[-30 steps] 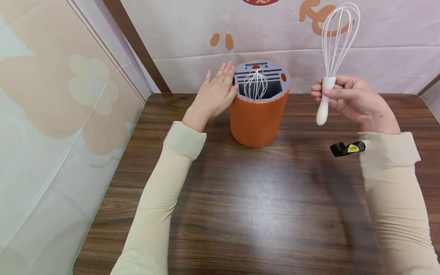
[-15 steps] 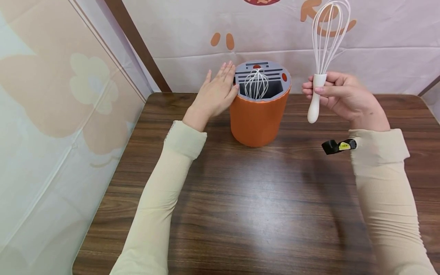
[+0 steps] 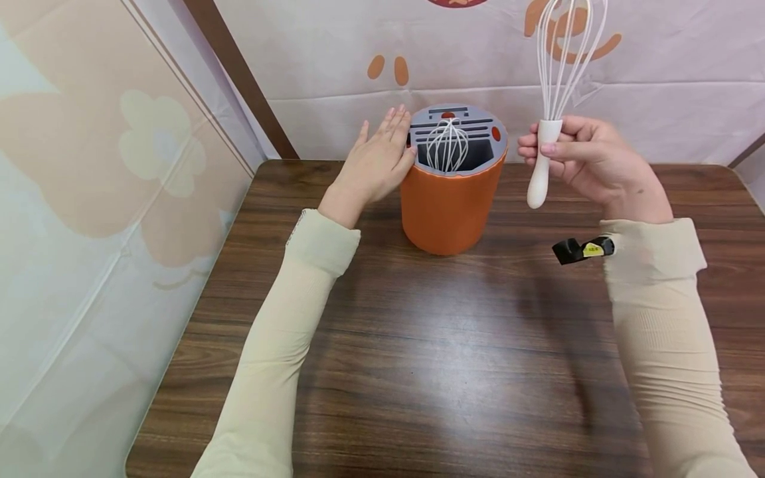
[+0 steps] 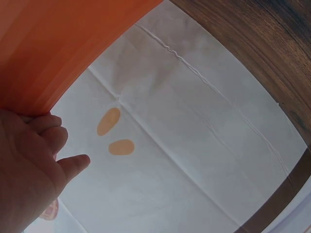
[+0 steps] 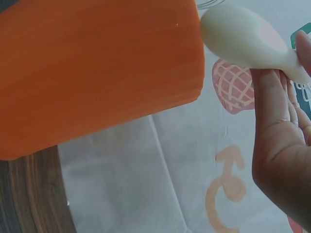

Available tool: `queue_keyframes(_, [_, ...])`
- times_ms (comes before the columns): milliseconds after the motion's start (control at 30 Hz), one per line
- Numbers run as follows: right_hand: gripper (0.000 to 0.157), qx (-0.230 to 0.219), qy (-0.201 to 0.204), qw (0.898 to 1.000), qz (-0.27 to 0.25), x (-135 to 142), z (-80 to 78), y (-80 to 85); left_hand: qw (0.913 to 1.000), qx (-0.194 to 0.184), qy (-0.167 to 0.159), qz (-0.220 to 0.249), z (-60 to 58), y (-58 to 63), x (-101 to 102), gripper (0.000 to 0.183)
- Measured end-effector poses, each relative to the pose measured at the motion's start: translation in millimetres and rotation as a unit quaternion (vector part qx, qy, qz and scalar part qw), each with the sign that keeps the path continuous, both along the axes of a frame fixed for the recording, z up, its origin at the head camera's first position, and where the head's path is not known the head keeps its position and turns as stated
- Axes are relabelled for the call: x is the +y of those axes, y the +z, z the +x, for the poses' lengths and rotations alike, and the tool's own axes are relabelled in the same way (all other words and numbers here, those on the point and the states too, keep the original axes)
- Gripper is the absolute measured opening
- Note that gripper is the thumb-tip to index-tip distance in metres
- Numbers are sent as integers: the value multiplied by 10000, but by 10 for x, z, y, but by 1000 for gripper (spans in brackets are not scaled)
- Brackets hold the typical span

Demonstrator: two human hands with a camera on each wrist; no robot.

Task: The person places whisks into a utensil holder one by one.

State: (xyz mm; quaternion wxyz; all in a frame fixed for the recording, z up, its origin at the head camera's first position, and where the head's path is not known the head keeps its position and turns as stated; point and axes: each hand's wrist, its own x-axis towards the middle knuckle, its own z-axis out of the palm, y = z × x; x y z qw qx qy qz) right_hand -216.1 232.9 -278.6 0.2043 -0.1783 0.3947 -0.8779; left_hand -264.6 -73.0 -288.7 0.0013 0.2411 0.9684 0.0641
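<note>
My right hand (image 3: 603, 159) pinches a white whisk (image 3: 543, 156) by its handle between thumb and fingers, wires up, to the right of the orange utensil holder (image 3: 451, 212). The top of the whisk runs out of the head view. In the right wrist view the handle's rounded end (image 5: 238, 36) shows large beside the holder's wall. My left hand (image 3: 376, 159), fingers straight, rests against the holder's left upper side. The holder has a grey slotted top (image 3: 460, 114), and a smaller wire whisk head (image 3: 447, 146) stands up from its large opening.
The holder stands near the back of a dark wood table (image 3: 430, 372), close to a printed cloth backdrop (image 3: 335, 119). Another cloth wall (image 3: 89, 265) runs along the left. A black strap (image 3: 582, 249) sticks out from the right sleeve.
My right hand has carried the white whisk left, closer to the holder, and slightly toward the back. The left hand and the holder stay where they were.
</note>
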Motion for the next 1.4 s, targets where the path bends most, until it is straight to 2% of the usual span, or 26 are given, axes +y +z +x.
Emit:
queue_keyframes(533, [23,57,-109,9999,13,-94,-2,64,10000,43,-29,-17,10,-4,-6,61])
queue_keyframes(1033, [23,-68,-411,9986,-314,-226,-29,136,10000,60,-27,15,16,0,-5,61])
queue_keyframes(1400, [26,-29,-638,9977,-241,-323,-48,191,10000,45,-10,14,26,11,-7,61])
